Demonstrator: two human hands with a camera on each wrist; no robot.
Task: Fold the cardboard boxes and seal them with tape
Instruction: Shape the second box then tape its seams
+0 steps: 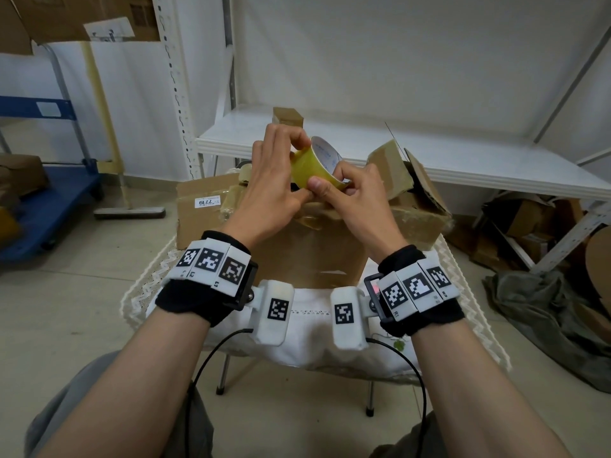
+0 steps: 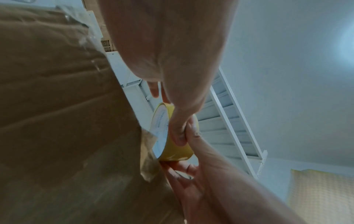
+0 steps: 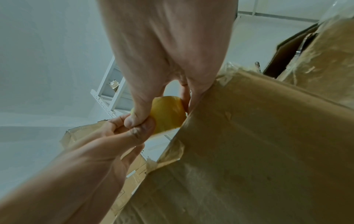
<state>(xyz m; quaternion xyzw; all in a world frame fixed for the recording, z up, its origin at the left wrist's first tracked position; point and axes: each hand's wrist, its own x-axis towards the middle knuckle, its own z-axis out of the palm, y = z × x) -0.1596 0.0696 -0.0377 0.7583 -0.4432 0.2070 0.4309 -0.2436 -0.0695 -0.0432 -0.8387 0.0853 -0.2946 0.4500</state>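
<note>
Both hands raised over a table, wrists banded in black cuffs carrying white marker blocks. Left hand (image 1: 274,180) curled round the far rim of a yellow tape roll (image 1: 314,166), thumb pressed to the roll's outer face. Right hand (image 1: 353,196) gripping the near rim, thumb tip meeting the left thumb on the glossy yellow band, as if pinching at the tape's edge; whether a free end is lifted cannot be told. Roll a short, wide cylinder with a pale printed cardboard core, held clear above the boxes, its axis tilted up and away to the right, open core facing the far wall.

Directly beneath, a brown cardboard box (image 1: 307,256), matte and creased, seams crossed with wrinkled clear tape, standing on a small folding table draped in a white lace-edged cloth (image 1: 145,285). Behind it, left, a second carton (image 1: 201,213) bearing a white label; right, a crumpled box (image 1: 416,206) with flaps torn open.

Farther back, a white metal shelf (image 1: 463,166) with a small box (image 1: 288,116) on it, more cardboard heaped below at right. Blue platform cart (image 1: 49,209) at left on a pale tiled floor, white walls beyond.
</note>
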